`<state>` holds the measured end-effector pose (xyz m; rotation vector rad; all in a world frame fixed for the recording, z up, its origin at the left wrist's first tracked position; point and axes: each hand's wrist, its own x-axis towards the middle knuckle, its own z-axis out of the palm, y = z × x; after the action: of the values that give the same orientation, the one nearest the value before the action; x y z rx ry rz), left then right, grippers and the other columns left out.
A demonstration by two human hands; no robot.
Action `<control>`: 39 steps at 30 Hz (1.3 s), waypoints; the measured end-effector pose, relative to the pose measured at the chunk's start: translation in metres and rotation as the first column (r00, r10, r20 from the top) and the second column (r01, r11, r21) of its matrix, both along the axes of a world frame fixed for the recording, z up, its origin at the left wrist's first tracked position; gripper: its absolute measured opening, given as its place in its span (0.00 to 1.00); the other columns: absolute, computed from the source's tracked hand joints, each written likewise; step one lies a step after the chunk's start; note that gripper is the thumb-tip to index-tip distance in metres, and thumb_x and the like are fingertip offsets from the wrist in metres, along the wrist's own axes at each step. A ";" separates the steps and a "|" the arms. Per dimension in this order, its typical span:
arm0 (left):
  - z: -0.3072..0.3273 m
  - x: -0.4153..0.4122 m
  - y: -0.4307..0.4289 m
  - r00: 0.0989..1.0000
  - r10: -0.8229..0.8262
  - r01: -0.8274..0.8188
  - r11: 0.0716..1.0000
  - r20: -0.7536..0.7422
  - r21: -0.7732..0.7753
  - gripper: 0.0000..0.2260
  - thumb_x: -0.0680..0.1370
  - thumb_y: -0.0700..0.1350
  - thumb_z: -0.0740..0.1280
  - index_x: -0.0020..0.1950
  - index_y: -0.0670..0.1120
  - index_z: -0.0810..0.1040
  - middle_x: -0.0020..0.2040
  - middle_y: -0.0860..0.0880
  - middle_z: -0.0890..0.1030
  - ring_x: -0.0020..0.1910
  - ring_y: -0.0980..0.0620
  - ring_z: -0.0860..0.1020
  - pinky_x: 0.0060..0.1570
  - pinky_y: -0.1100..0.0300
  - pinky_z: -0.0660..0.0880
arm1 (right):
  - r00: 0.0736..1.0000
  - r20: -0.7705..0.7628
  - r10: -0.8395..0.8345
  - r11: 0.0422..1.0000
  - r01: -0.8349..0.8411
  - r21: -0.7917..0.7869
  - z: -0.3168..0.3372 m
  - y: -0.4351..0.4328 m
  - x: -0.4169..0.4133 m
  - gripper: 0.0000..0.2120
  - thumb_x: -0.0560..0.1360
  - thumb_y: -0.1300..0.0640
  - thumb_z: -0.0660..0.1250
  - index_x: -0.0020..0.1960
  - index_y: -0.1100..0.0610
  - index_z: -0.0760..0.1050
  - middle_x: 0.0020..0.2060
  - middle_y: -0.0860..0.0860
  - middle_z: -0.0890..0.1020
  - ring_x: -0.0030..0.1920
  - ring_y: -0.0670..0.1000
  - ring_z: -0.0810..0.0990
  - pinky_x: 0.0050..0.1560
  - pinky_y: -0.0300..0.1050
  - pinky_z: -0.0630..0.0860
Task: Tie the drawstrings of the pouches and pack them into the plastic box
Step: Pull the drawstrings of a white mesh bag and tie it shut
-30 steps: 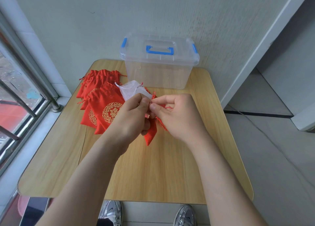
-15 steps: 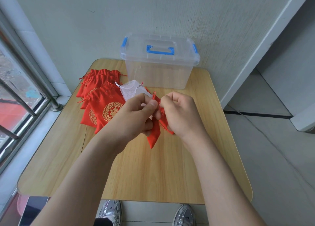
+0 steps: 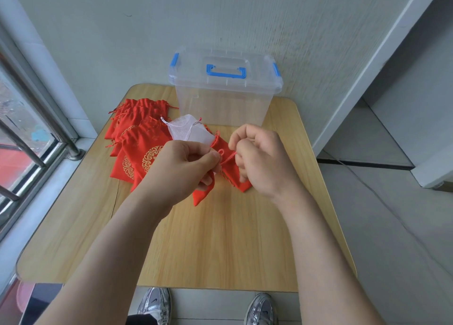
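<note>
A small red pouch (image 3: 231, 170) hangs between my hands over the middle of the wooden table (image 3: 208, 238). My left hand (image 3: 181, 167) pinches its red drawstring (image 3: 226, 155) at a small loop. My right hand (image 3: 262, 160) pinches the other end of the string, pulled to the right. A pile of red pouches with gold emblems (image 3: 137, 138) lies at the left, with a white mesh pouch (image 3: 188, 130) on it. The clear plastic box (image 3: 225, 89) with blue handle and lid shut stands at the table's far edge.
A window with metal bars (image 3: 27, 133) runs along the left side. A grey wall rises behind the box. Grey floor and a doorway lie to the right. My silver shoes (image 3: 157, 305) show below the table's near edge.
My hands have drawn slightly apart, and the drawstring now shows stretched between them with a small loop. The pouch has dropped a little lower.
</note>
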<state>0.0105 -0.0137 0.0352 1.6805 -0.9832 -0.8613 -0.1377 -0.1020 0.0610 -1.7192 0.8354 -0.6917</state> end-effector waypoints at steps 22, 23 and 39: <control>0.004 -0.009 -0.001 0.990 -0.008 0.011 1.000 0.137 -0.020 0.12 0.83 0.44 0.68 0.42 0.44 0.85 0.36 0.42 0.85 0.36 0.36 0.83 0.41 0.52 0.77 | 0.997 0.003 -0.071 0.980 0.070 -0.186 -0.021 -0.015 -0.003 0.15 0.78 0.63 0.73 0.61 0.49 0.80 0.45 0.45 0.86 0.38 0.46 0.85 0.38 0.47 0.83; 0.004 -0.009 -0.001 0.993 -0.009 0.011 1.000 0.122 -0.019 0.12 0.84 0.44 0.68 0.43 0.42 0.85 0.35 0.42 0.86 0.34 0.38 0.84 0.39 0.57 0.76 | 0.998 -0.027 -0.058 0.970 0.050 -0.236 -0.023 -0.015 -0.002 0.14 0.77 0.63 0.74 0.59 0.50 0.83 0.44 0.44 0.87 0.41 0.45 0.86 0.41 0.49 0.85; 0.009 -0.012 0.002 0.991 0.107 -0.106 0.994 -0.085 0.009 0.11 0.85 0.41 0.67 0.48 0.36 0.84 0.30 0.40 0.83 0.16 0.55 0.70 0.20 0.69 0.65 | 0.992 -0.127 -0.028 0.842 -0.045 -0.538 -0.027 -0.005 0.005 0.07 0.73 0.62 0.76 0.48 0.53 0.85 0.38 0.43 0.84 0.40 0.44 0.84 0.42 0.43 0.83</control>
<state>-0.0016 -0.0113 0.0440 1.6703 -0.8266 -0.8580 -0.1324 -0.1074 0.0338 -2.2970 0.7619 -0.8747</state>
